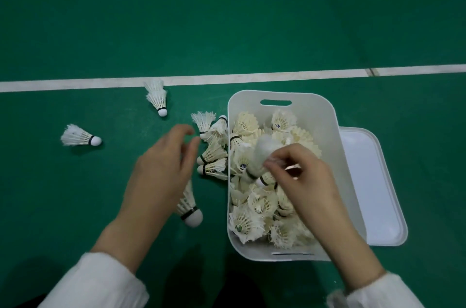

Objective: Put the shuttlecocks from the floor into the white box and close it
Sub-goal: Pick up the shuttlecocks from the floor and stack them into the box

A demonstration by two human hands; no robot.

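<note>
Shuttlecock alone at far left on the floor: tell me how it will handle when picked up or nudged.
This shuttlecock is probably very light: thin feathers on a small cork. The feathers look fragile; gripping near the cork seems safer. On its side, it would likely roll in a curve if nudged.

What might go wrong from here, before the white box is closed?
1. The white plastic box looks crowded with feather shuttlecocks; the flat white lid beside it may crush feathers or not seat.
2. The right hand pinches a blurred shuttlecock above the pile; it may roll out.
3. The lone shuttlecock far left might be overlooked.
</note>
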